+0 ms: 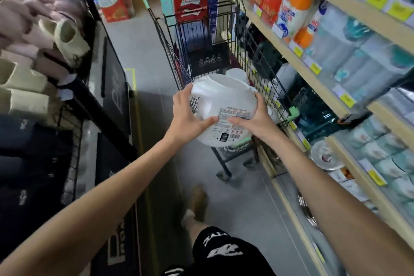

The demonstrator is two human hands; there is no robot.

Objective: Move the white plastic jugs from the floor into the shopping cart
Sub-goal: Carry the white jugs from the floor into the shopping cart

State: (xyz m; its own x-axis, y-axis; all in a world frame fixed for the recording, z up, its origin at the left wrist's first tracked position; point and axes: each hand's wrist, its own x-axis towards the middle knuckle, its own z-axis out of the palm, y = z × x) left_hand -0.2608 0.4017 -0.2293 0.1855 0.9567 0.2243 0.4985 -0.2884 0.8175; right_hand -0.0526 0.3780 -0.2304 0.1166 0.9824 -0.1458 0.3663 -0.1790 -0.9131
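Note:
A white plastic jug (224, 98) with a printed label hangs in the air over the near end of the black wire shopping cart (170, 51). My left hand (187, 114) grips its left side and my right hand (255, 119) grips its right side, thumbs meeting across the label. Inside the cart, just beyond the held jug, lies another white jug (238, 75). A further white shape (273, 114) shows behind my right hand; I cannot tell what it is.
Wooden shelves (313, 74) with packaged goods run close along the cart's right side. A dark display rack (107, 101) with slippers stands on the left. Red boxes (190, 4) are stacked beyond the cart's handle. My leg and shoe (198, 201) are on the grey floor below.

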